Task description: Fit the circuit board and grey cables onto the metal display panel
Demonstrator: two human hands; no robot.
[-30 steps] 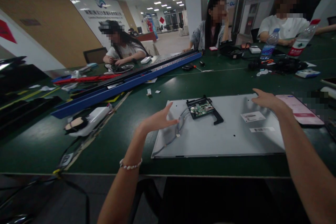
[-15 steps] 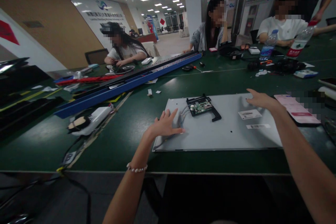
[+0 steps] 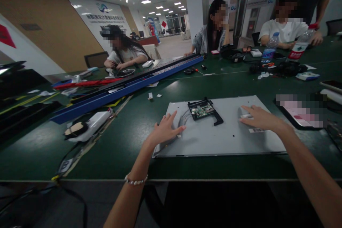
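A flat grey-white panel point(image 3: 208, 142) lies on the green table in front of me. On its upper middle sits a green circuit board point(image 3: 202, 109) in a black bracket point(image 3: 218, 119), with grey cables point(image 3: 184, 117) running off its left side. Over the panel's left end, beside the cables, my left hand point(image 3: 166, 130) is spread open, a bead bracelet on its wrist. My right hand point(image 3: 258, 117) hovers or rests over the right part, fingers stretched out, partly covering one white label. Another label with a barcode point(image 3: 255, 130) shows just below it. Whether either palm touches the panel I cannot tell.
A phone point(image 3: 299, 112) lies right of the panel. Long blue rails point(image 3: 128, 91) cross the table at the left, near a white power strip point(image 3: 89, 124). Two bottles point(image 3: 270, 48) stand at the back right. Several other people sit or stand across the table point(image 3: 128, 131).
My right hand has moved left and down from the panel's upper right edge to above the label. My left hand stays nearly in place. The view has shifted slightly.
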